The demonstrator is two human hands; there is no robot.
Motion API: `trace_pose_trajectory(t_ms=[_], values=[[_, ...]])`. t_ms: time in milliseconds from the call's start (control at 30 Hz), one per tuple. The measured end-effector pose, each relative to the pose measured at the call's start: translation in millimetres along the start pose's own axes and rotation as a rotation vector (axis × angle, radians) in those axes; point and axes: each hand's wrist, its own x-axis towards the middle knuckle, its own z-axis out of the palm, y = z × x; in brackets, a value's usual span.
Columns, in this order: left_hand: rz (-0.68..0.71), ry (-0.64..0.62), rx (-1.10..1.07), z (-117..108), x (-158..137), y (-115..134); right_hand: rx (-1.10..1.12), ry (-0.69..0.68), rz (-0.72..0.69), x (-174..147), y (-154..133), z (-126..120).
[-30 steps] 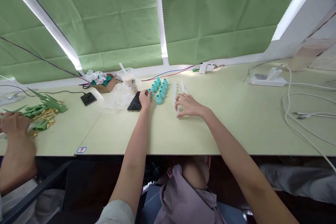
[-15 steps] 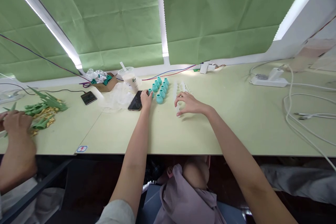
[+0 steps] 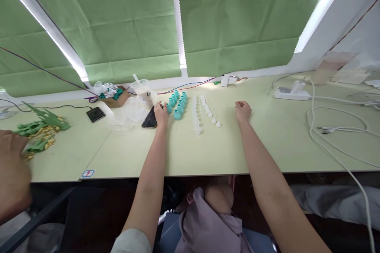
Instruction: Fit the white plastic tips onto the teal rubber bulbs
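My left hand (image 3: 161, 114) rests on the table with its fingers loosely bent and apart. It lies between the phone (image 3: 149, 119), whose right end it overlaps, and the teal round vase-like pieces (image 3: 177, 115), touching or nearly touching the closest one. These pieces stand upright in two rows. To their right lie lines of small whitish translucent pieces (image 3: 196, 115) and small white cone-like pieces (image 3: 214, 120). Farther right, my right hand (image 3: 243, 111) is on the bare table, fingers curled closed; whatever may be inside them is hidden.
Behind the phone are a lidded drink cup (image 3: 145, 91), a crumpled clear plastic bag (image 3: 130, 114) and a cardboard box (image 3: 116, 101). A power strip (image 3: 292, 94) and white cables lie right. At far left, another person's hand (image 3: 12, 144) is by green and yellow pieces (image 3: 41, 136).
My right hand has moved right, off the white pieces, and its fingers have curled closed. My left hand has drawn slightly away from the teal pieces. The view has shifted a little.
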Motion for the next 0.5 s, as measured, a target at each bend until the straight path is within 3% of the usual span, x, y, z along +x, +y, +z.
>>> trace_pose_trajectory(t_ms=[167, 500], values=[[-0.011, 0.223, 0.021, -5.3, 2.1, -4.8, -0.049, 0.047, 0.014, 1.4, 6.3, 3.3], [0.024, 0.164, 0.096, -8.6, 2.1, -1.6, -0.138, -0.019, 0.006, -6.9, -1.2, -0.9]])
